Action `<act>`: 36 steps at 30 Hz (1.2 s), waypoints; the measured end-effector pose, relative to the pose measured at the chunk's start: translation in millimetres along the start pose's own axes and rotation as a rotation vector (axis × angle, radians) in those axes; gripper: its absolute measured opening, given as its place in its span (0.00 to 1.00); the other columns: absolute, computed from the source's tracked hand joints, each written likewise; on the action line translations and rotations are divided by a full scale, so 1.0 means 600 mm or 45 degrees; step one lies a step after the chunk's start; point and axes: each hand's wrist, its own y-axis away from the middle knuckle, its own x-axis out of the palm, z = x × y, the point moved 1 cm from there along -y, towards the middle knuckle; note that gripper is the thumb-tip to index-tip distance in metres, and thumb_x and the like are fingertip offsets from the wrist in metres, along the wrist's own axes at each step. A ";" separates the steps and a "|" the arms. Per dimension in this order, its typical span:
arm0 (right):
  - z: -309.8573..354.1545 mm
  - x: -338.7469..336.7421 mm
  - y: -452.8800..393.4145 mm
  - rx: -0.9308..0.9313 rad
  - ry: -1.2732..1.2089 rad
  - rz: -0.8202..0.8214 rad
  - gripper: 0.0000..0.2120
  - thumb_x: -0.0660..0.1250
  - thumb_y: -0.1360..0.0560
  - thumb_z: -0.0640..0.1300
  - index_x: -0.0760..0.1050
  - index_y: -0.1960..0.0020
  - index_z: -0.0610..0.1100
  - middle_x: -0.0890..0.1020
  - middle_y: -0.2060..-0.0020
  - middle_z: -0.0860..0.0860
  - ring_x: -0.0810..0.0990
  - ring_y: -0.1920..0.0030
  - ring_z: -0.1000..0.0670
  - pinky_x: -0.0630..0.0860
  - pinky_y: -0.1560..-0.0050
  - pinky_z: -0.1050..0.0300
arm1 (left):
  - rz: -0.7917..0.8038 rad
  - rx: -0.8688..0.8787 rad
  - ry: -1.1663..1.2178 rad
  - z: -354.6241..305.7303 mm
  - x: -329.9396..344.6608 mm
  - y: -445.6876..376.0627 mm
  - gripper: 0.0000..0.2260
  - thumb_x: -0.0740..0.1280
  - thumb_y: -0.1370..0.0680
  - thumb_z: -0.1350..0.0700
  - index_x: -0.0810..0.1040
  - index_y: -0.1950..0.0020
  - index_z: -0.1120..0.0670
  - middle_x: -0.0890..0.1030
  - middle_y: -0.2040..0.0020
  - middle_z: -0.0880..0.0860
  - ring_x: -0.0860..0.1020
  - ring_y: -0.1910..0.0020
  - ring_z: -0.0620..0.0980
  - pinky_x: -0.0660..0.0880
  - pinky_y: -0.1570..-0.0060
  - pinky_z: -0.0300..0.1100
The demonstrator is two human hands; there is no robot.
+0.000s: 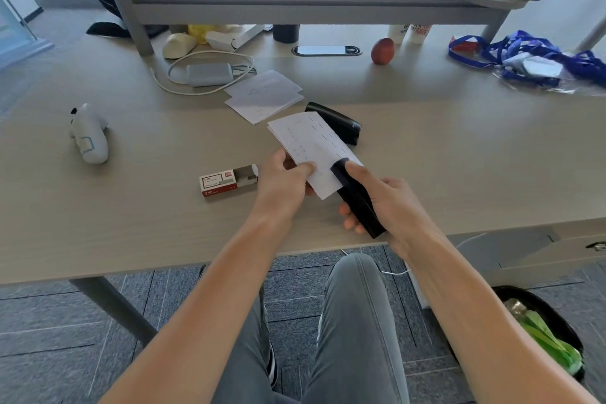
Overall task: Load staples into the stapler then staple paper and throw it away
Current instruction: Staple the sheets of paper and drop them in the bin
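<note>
My left hand (282, 180) pinches the near left edge of a small stack of white paper (311, 141) held above the desk. A black stapler (355, 198) is gripped in my right hand (390, 203), its jaw closed over the paper's right edge with my thumb pressing on top. An open red-and-white staple box (226, 181) lies on the desk just left of my left hand. On the floor at the lower right stands a black waste bin (544, 328) with a green liner.
A second black stapler (337, 120) lies behind the held paper, and more paper sheets (264, 96) beyond it. A white controller (88, 134) sits at left, a charger with cable (210, 74) behind, an apple (382, 51) and blue lanyards (531, 56) at right.
</note>
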 end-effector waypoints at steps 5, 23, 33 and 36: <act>0.001 -0.022 -0.014 0.082 0.218 -0.043 0.39 0.68 0.38 0.80 0.79 0.57 0.42 0.84 0.62 0.44 0.79 0.65 0.44 0.76 0.60 0.49 | -0.035 -0.020 0.142 -0.018 -0.008 0.000 0.08 0.66 0.20 0.62 0.78 0.45 0.50 0.84 0.47 0.50 0.84 0.50 0.51 0.83 0.52 0.49; 0.011 -0.028 -0.084 -0.674 1.133 -0.206 0.27 0.74 0.30 0.50 0.75 0.31 0.51 0.79 0.40 0.49 0.78 0.39 0.44 0.74 0.38 0.47 | -0.174 -0.080 0.370 -0.047 -0.062 -0.003 0.16 0.69 0.24 0.65 0.77 0.37 0.55 0.85 0.48 0.54 0.82 0.52 0.52 0.79 0.52 0.51; 0.036 -0.059 0.009 -1.154 0.467 -0.217 0.06 0.76 0.24 0.39 0.86 0.48 0.46 0.85 0.46 0.50 0.79 0.63 0.49 0.76 0.62 0.53 | 0.157 -0.038 0.327 -0.069 0.000 0.041 0.06 0.65 0.20 0.63 0.81 0.48 0.61 0.81 0.59 0.58 0.77 0.68 0.50 0.74 0.69 0.42; 0.044 -0.086 0.037 -1.003 0.278 -0.236 0.05 0.74 0.23 0.40 0.86 0.51 0.49 0.87 0.61 0.47 0.82 0.71 0.45 0.75 0.71 0.48 | 0.276 0.051 0.213 -0.077 0.021 0.065 0.16 0.55 0.19 0.60 0.81 0.46 0.64 0.80 0.61 0.60 0.75 0.69 0.54 0.72 0.68 0.45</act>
